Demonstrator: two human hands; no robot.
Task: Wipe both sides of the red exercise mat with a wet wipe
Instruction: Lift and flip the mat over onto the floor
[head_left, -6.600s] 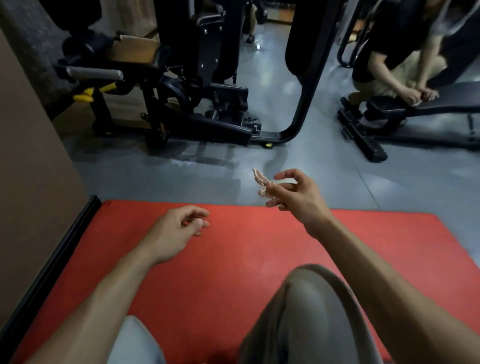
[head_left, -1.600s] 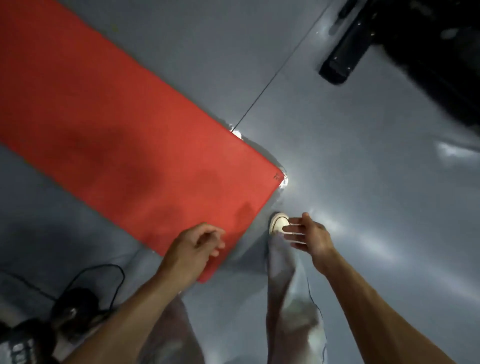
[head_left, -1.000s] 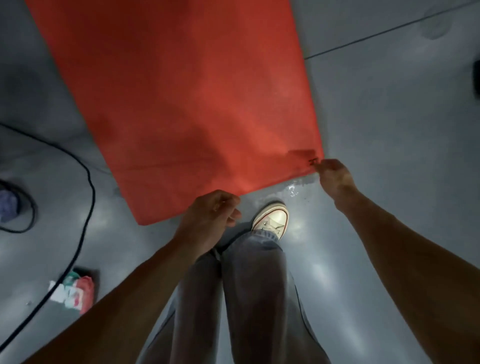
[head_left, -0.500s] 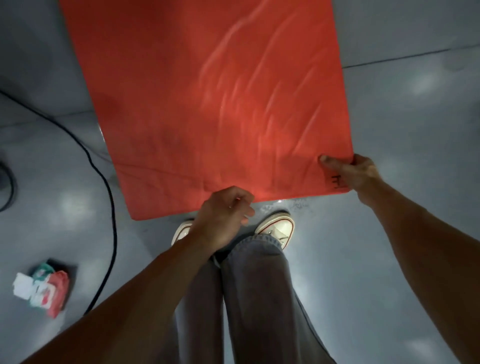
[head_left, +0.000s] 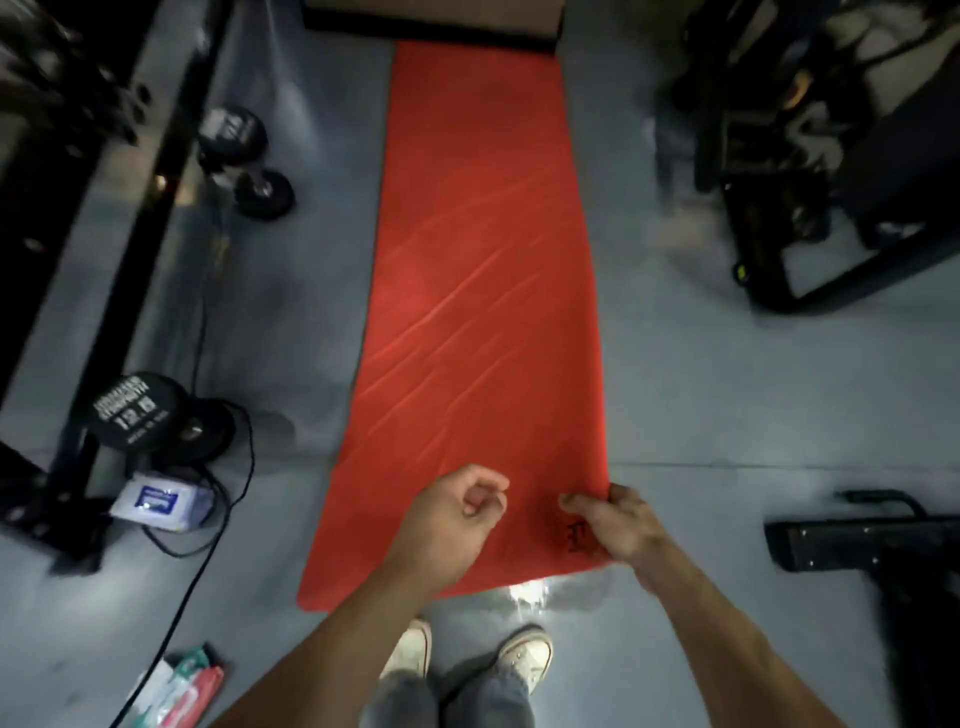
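A long red exercise mat (head_left: 483, 312) lies stretched out on the grey floor (head_left: 727, 389), running from just in front of the person's white canvas shoes (head_left: 524, 657) to a dark ledge at the far end. Diagonal creases cross its surface. The right hand (head_left: 613, 525) grips the mat's near right corner, thumb on top beside a small black printed mark (head_left: 576, 538) and fingers curled under the edge, so that this corner is raised off the floor. The left hand (head_left: 457, 519) hovers above the near end of the mat, fingers curled loosely into the palm; whether it holds anything inside them cannot be told.

On the left, a black dumbbell marked 12.5 (head_left: 150, 418) sits near the mat's left edge, and another black dumbbell (head_left: 244, 161) lies farther away. A white packet with a blue label (head_left: 161, 501) rests next to the nearer dumbbell, with a black cable (head_left: 208, 545) looping past it. A green, red and white packet (head_left: 182, 686) lies at the near left. Black gym machine frames (head_left: 779, 208) stand at the far right.
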